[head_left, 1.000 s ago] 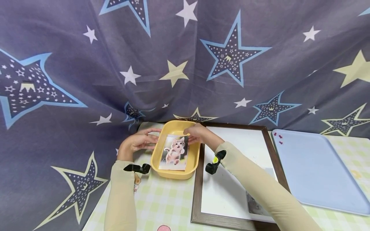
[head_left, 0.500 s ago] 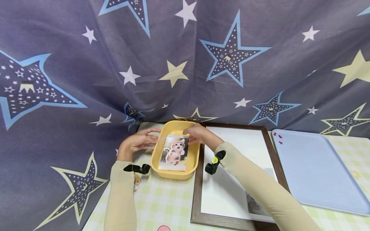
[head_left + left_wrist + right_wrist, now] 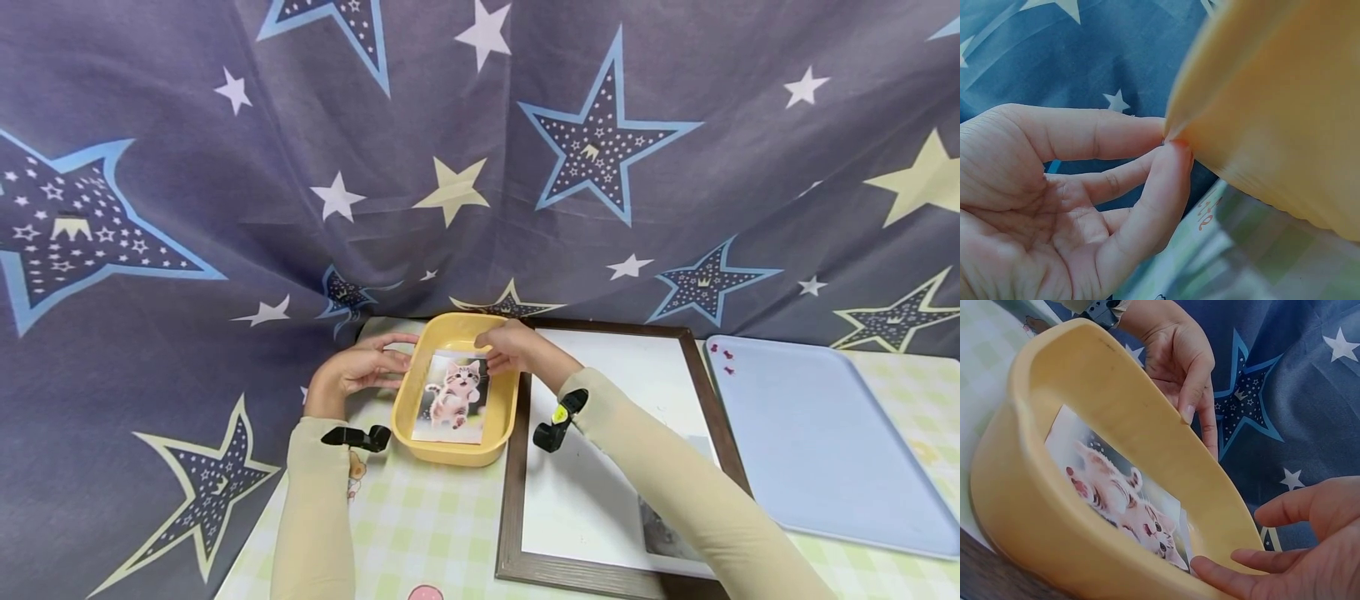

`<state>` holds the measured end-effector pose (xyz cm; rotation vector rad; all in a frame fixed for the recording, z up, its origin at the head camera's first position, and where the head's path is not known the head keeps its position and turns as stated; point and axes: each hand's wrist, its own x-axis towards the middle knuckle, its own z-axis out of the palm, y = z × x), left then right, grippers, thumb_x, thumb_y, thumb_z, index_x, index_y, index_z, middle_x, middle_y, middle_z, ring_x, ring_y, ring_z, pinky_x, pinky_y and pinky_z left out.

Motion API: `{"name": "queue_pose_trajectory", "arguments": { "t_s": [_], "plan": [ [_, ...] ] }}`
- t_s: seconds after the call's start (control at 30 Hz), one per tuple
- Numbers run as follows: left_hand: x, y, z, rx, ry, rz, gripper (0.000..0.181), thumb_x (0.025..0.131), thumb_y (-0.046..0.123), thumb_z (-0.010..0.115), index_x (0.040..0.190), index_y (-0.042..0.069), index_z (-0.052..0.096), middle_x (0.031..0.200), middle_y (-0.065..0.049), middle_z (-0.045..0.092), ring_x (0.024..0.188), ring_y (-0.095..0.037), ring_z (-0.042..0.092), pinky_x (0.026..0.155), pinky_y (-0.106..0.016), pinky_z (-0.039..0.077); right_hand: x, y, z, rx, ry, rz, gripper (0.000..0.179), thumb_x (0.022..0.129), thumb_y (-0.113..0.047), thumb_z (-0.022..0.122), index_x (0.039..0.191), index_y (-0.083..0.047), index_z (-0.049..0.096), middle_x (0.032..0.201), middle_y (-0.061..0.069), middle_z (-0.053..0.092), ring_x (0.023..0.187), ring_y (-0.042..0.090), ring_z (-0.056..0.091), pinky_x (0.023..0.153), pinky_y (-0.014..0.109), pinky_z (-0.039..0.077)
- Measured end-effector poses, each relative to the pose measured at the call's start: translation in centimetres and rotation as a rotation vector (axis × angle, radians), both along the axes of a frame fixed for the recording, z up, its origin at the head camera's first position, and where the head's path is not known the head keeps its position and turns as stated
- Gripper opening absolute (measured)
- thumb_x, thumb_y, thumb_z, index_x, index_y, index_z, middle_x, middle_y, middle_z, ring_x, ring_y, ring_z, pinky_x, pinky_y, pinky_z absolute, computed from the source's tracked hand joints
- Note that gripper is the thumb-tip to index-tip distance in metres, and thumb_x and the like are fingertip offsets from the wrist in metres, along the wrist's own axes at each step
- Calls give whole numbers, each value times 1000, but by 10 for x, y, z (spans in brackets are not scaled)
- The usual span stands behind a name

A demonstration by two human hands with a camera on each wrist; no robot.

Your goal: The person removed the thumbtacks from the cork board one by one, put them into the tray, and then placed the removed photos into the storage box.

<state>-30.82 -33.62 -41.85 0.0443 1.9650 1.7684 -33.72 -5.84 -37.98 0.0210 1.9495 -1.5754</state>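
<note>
A yellow plastic basin (image 3: 402,417) stands at the back of the table, with a kitten photo (image 3: 450,404) lying inside it. At the basin's left rim, my left hand (image 3: 363,365) pinches the edge; in the left wrist view its thumb (image 3: 1116,132) and forefinger meet right at the rim. My right hand (image 3: 517,346) reaches over the opposite side. In the right wrist view, the right fingertips (image 3: 1207,569) are inside the basin close to the photo's far end, while the thumb is held apart from them. A pale strip shows along that end of the photo.
Right of the basin lies a dark-framed whiteboard (image 3: 592,500) with a greyish picture (image 3: 663,533) on it, partly under the right sleeve. Farther right is a light blue tray (image 3: 825,442) with several red pushpins (image 3: 728,355). A star-patterned curtain (image 3: 570,250) hangs behind.
The photo's far right corner by the right fingers lies slightly flatter than a second ago. Both hands and the basin stay in place.
</note>
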Motion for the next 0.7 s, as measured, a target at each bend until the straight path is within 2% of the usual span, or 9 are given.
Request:
{"name": "queue_pose_trajectory", "arguments": {
  "t_s": [0.33, 0.57, 0.7],
  "plan": [
    [-1, 2, 2, -9, 2, 5, 69, 95, -3, 60, 157, 3, 30, 104, 1, 72, 93, -11, 71, 82, -29, 61, -1, 6, -3, -75, 4, 6, 47, 102, -11, 54, 144, 8, 44, 142, 36, 53, 131, 45, 57, 111, 45, 49],
    [-1, 3, 2, -14, 17, -24, 70, 95, -2, 61, 157, 3, 29, 103, 3, 72, 94, -10, 71, 85, -29, 61, 4, 25, 0, -178, 79, 102, 47, 104, -10, 48, 146, 10, 46, 142, 37, 53, 135, 46, 53, 112, 47, 48],
    [1, 0, 3, -29, 18, -23, 69, 96, -1, 60, 158, 3, 28, 105, 2, 73, 96, -10, 71, 86, -29, 61, 13, 40, 6, -222, 136, 138, 46, 104, -10, 49, 144, 12, 47, 136, 35, 59, 127, 43, 61, 112, 50, 47]
  ]
}}
